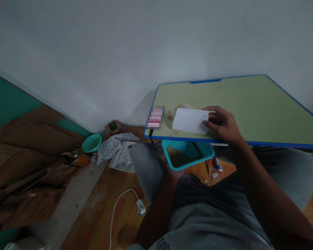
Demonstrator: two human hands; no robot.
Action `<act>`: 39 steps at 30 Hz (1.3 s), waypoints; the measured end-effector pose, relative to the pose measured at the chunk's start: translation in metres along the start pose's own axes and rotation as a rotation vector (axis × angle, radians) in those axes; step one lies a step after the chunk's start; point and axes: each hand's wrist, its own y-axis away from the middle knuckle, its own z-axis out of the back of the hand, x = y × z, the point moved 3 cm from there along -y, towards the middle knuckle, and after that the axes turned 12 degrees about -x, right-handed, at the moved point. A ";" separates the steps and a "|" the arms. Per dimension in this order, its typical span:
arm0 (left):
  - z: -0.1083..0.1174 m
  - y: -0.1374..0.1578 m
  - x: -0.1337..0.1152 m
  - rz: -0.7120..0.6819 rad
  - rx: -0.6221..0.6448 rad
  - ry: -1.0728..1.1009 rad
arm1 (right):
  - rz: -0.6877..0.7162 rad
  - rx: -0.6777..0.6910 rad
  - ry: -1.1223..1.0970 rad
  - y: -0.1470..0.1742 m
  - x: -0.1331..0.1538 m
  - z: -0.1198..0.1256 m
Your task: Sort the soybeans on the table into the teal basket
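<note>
My right hand [220, 123] pinches a white card [189, 121] by its right end, tilted over the table top near the front edge. Around the card's left side lie scattered yellow kernels [170, 117], and behind it a pale heap [185, 106] is partly covered by the card. Below the table's front edge, my left hand [176, 172] supports a turquoise plastic basin [191, 164] from underneath, its fingers mostly hidden. Inside the basin are yellow kernels and small dark green grains. The table's edge hides the basin's far rim.
The green table [250, 107] has a blue rim and stands against the wall. A blurred pink-and-white item [155, 117] lies at its left end. On the floor are a second turquoise basin [91, 143], a checked cloth [117, 146], a white power strip [141, 206] with its cable, and cardboard [23, 166].
</note>
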 end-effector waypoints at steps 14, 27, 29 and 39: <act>0.024 -0.010 0.010 0.011 -0.076 0.081 | -0.022 -0.003 0.031 0.002 0.006 -0.001; 0.032 -0.016 0.015 0.002 -0.054 0.088 | -0.012 0.032 0.059 0.003 0.010 -0.003; 0.034 -0.017 0.017 0.005 -0.051 0.089 | -0.009 0.045 0.060 0.003 0.011 -0.003; 0.030 -0.014 0.013 -0.002 -0.043 0.061 | -0.044 0.114 0.033 0.005 0.010 -0.007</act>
